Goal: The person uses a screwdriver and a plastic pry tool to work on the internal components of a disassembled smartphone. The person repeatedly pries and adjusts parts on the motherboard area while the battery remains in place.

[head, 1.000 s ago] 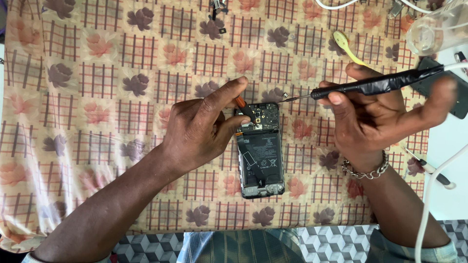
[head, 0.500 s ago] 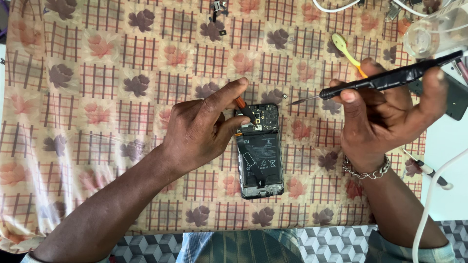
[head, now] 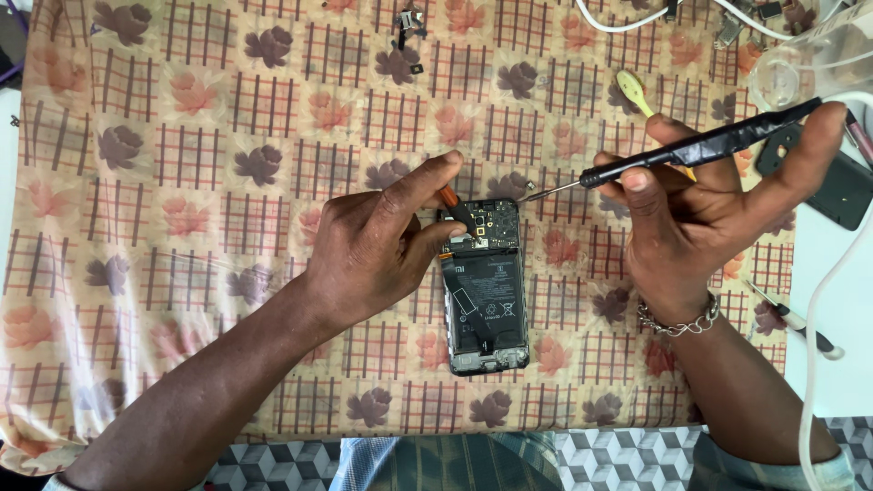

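Opened phone lies flat on the cloth: light, rigid, exposed board fragile (hold by the frame edges). Left hand pinches an orange-tipped tool at its top; right hand grips a black screwdriver.

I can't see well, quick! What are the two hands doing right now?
Left hand: closed, pinching a small orange-handled tool onto the opened black phone.
Right hand: closed, holding a thin black-taped screwdriver, tip above the phone.

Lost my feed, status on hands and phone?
Left hand pinching orange tool at opened phone. Right hand holds screwdriver clear of it. Nothing blocking.
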